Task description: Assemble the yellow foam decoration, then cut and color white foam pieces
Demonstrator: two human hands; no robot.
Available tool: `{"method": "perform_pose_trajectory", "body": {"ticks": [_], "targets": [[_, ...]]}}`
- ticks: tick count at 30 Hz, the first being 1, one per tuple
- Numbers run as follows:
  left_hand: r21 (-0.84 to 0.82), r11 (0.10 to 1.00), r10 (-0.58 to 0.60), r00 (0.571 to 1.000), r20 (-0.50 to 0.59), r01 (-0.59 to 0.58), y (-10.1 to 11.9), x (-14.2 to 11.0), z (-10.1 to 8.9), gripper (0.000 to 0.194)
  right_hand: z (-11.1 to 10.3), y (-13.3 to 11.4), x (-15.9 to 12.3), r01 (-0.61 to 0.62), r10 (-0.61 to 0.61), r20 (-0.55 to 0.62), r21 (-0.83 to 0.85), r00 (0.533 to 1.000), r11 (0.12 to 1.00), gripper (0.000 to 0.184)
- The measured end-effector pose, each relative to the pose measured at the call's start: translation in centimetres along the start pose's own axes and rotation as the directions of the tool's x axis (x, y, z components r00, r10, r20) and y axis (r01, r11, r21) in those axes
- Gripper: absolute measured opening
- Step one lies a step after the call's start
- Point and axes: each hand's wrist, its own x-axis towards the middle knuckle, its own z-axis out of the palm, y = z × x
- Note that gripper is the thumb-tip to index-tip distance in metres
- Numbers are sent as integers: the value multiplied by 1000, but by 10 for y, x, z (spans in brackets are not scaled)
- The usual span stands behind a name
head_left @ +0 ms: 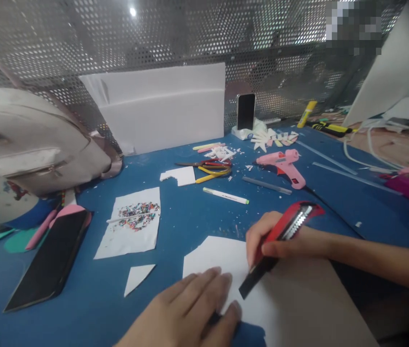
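My right hand (267, 238) is closed around a red and black utility knife (287, 226), tilted with its dark blade end pointing down and left over a white board (298, 299). Fingers extended, my left hand (193, 311) rests palm down at the left edge of that board, nothing seen in its grasp. The lower edge of the board has a cut-out where blue tabletop shows. To the left of my hands lie a small white triangular offcut (137, 278) and a white sheet (106, 248) holding a pile of multicoloured bits.
A pink glue gun (284, 164), scissors (215, 168) and a white-and-green marker (226, 195) lie beyond my hands. A phone (246, 112) stands at the back. On the left are a dark tablet-like slab (48, 260) and a backpack (34, 140). A white panel (168, 111) leans on perforated metal.
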Motion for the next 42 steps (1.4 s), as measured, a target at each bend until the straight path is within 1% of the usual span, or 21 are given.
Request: {"method": "perform_pose_trajectory", "body": {"ticks": [2, 4, 6, 8, 9, 11, 12, 13, 15, 16, 18, 20, 23, 25, 27, 29, 30, 33, 37, 42], "targets": [[37, 998, 58, 998, 26, -59, 4, 1, 6, 36, -1, -4, 3, -27, 39, -120, 104, 992, 994, 30], [72, 994, 83, 996, 42, -86, 3, 1, 8, 35, -1, -12, 7, 2, 36, -219, 172, 975, 985, 26], [103, 990, 92, 995, 27, -94, 0, 1, 10, 35, 1, -24, 13, 40, -5, -249, 135, 968, 990, 20], [124, 989, 87, 996, -3, -86, -1, 4, 12, 35, 6, -38, 20, 72, -67, -243, 8, 968, 997, 17], [128, 988, 84, 996, -13, -81, -2, 6, 13, 34, 9, -44, 24, 77, -92, -240, -73, 966, 994, 18], [125, 990, 69, 997, -34, -64, -1, 9, 18, 33, 17, -51, 33, 80, -145, -238, -264, 960, 961, 22], [120, 991, 60, 998, -37, -55, -1, 10, 20, 34, 21, -51, 38, 86, -179, -239, -356, 954, 930, 20], [114, 993, 46, 998, -42, -41, -1, 11, 22, 35, 24, -49, 43, 112, -231, -234, -432, 944, 895, 14], [111, 994, 18, 998, -52, -12, 0, 11, 25, 38, 29, -41, 51, 148, -302, -223, -522, 927, 840, 5], [112, 994, 5, 998, -57, 1, 0, 11, 27, 38, 31, -36, 54, 149, -313, -223, -544, 923, 826, 6], [113, 993, -17, 998, -64, 24, 1, 10, 29, 39, 32, -27, 59, 117, -297, -237, -566, 925, 816, 9], [115, 992, -44, 997, -69, 52, 3, 9, 30, 39, 33, -23, 63, 89, -289, -258, -586, 922, 806, 8], [112, 988, -93, 993, -76, 102, 7, 7, 33, 36, 36, -26, 67, 79, -290, -253, -612, 923, 787, 6], [106, 986, -117, 989, -94, 127, 12, 4, 36, 39, 39, -29, 70, 82, -300, -246, -631, 922, 771, 4], [119, 985, -115, 986, -118, 129, 17, -1, 39, 43, 41, -32, 71, 81, -309, -240, -656, 920, 750, 4], [162, 980, -99, 987, -126, 119, 23, -7, 43, 36, 42, -32, 72, 86, -317, -221, -681, 922, 727, 5], [187, 975, -95, 988, -120, 116, 26, -11, 45, 34, 42, -32, 73, 92, -319, -208, -692, 924, 716, 6], [231, 966, -102, 992, -73, 116, 31, -18, 50, 37, 42, -31, 73, 99, -328, -186, -719, 926, 688, 7], [232, 966, -105, 994, -42, 112, 33, -20, 53, 38, 45, -33, 73, 95, -308, -159, -737, 938, 669, 10], [237, 962, -120, 990, -73, 134, 36, -19, 52, 35, 49, -37, 74, 101, -299, -143, -736, 944, 669, 10]]}}
